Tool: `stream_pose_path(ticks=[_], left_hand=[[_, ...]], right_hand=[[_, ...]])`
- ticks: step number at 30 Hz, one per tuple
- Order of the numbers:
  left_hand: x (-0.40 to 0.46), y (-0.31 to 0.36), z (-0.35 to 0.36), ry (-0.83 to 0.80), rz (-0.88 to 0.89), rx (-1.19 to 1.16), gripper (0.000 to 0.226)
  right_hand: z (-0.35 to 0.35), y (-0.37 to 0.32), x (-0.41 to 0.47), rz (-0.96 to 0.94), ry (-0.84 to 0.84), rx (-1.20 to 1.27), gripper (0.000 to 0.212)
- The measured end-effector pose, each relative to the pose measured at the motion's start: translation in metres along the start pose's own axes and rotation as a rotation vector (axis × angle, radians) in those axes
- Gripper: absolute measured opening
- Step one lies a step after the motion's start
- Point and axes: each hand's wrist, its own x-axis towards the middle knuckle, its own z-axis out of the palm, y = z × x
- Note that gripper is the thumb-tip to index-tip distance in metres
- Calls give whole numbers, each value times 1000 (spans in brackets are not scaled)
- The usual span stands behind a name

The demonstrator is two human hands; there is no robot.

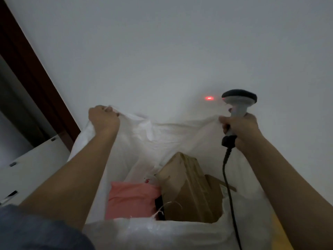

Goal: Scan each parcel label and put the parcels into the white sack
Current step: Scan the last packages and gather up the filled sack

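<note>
Left hand: my left hand is curled tight round the far rim of the white sack, at its left corner, with the fabric bunched in my fist.
Right hand: my right hand grips the handle of the scanner and also pinches the far rim of the sack at its right corner, so the rim is stretched between my two fists.
Scanner: upright in my right fist, its dark rounded head at the top and facing the wall; its black cable hangs from the bottom of the handle and runs down over the sack's right side.
Red dot: a small red spot of light shows on the white wall, just left of the scanner head.
Sack: its mouth is open toward me, the near rim low in the view.
Parcels: inside the sack a brown cardboard box stands tilted in the middle, a second brown box is partly hidden behind it on the right, and a pink soft parcel lies against the first box on the left.
Surroundings: a dark brown door frame runs diagonally at the left.
</note>
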Motion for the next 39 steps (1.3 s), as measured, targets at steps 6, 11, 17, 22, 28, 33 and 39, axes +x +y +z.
stream_pose_path(ticks=[6, 11, 17, 22, 28, 33, 39], left_hand=[[-10, 3, 1, -81, -59, 101, 15], [-18, 24, -14, -34, 105, 84, 33], [-56, 39, -31, -180, 89, 145, 27], [-80, 56, -50, -293, 1, 164, 23], [-137, 77, -83, -674, -59, 243, 6], [-222, 102, -105, -1225, 61, 558, 26], [-315, 82, -103, -1517, 238, 1150, 71]], right_hand=[[-1, 18, -3, 137, -22, -58, 22], [-10, 6, -8, 25, 8, -40, 23], [-24, 8, -29, 164, -47, -101, 18], [-47, 0, -46, 159, -70, -72, 20], [-77, -14, -82, 126, -149, -174, 24], [-105, -9, -103, 102, -177, -281, 21], [-151, 22, -114, 132, -117, -448, 44]])
